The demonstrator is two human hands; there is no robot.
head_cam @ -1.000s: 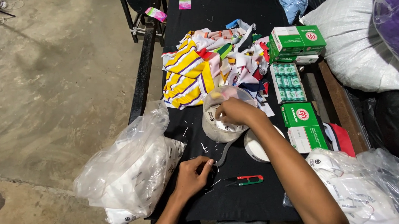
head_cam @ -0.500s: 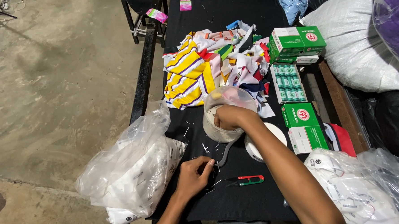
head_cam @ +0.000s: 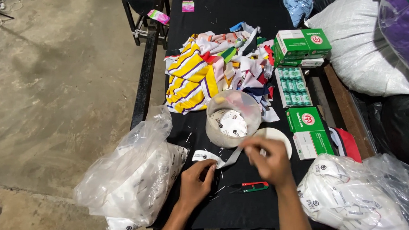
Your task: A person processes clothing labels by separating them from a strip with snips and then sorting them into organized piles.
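left hand (head_cam: 197, 183): pinching the end of a label strip (head_cam: 216, 158)
right hand (head_cam: 268, 160): gripping that strip's other end
nearby: clear tub (head_cam: 232, 118), snips (head_cam: 252, 187)

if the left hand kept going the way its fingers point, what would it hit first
The left hand points up the table, its fingertips on the strip of white labels. Past that, the first thing in line looks to be the clear plastic tub holding a label roll, though depth is hard to judge.
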